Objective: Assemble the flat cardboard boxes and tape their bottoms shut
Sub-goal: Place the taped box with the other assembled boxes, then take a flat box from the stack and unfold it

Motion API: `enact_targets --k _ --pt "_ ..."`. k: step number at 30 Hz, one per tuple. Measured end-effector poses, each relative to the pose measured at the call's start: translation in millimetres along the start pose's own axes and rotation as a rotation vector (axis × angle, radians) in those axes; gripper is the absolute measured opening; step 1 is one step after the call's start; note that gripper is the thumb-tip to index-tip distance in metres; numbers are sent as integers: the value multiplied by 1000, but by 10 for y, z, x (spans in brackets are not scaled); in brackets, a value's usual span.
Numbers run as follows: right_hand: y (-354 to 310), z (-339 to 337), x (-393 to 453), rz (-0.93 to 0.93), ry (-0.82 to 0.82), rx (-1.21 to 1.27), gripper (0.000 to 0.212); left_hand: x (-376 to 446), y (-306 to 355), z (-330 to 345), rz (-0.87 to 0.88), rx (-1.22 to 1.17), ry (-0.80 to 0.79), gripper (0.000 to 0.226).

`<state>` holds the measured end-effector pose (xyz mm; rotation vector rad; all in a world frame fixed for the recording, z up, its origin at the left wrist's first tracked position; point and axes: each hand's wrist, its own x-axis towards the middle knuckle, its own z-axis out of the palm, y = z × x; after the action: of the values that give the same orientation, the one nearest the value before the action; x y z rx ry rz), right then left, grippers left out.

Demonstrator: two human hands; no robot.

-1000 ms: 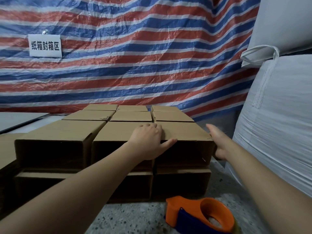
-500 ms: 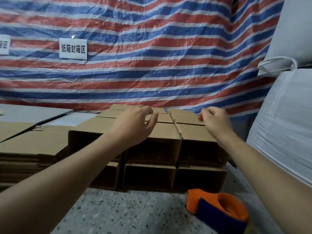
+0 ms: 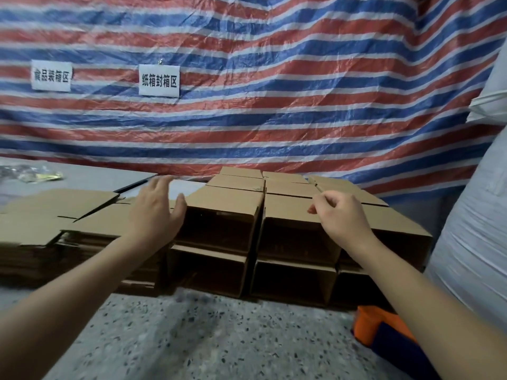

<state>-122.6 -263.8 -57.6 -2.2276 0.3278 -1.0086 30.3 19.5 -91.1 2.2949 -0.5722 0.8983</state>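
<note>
Assembled cardboard boxes stand stacked two high in rows, open ends facing me. To their left lies a pile of flat cardboard boxes. My left hand hovers with fingers spread over the flat pile, beside the left edge of the stacked boxes, holding nothing. My right hand hangs in the air in front of the upper right boxes, fingers loosely curled and empty. An orange and blue tape dispenser lies on the speckled floor at the lower right, partly hidden by my right forearm.
A red, white and blue striped tarp with two white signs hangs behind the boxes. A large white bulk bag stands at the right. A grey board with a small packet lies at the far left. Speckled floor lies in front.
Both hands left the top of the stacked boxes. My view and my left hand swung left toward the flat pile; the right hand curled and drew back.
</note>
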Motion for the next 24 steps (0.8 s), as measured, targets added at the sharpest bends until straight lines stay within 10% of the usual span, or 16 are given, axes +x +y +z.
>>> enact_targets --k 7,14,24 --pt "-122 236 89 -9 -58 8 32 43 -800 235 -121 41 -291 48" --pt "-83 391 110 15 -108 44 33 -153 -1141 373 110 412 -582 115" --pt "-83 517 22 16 -149 99 36 -231 -1084 320 120 488 -540 71"
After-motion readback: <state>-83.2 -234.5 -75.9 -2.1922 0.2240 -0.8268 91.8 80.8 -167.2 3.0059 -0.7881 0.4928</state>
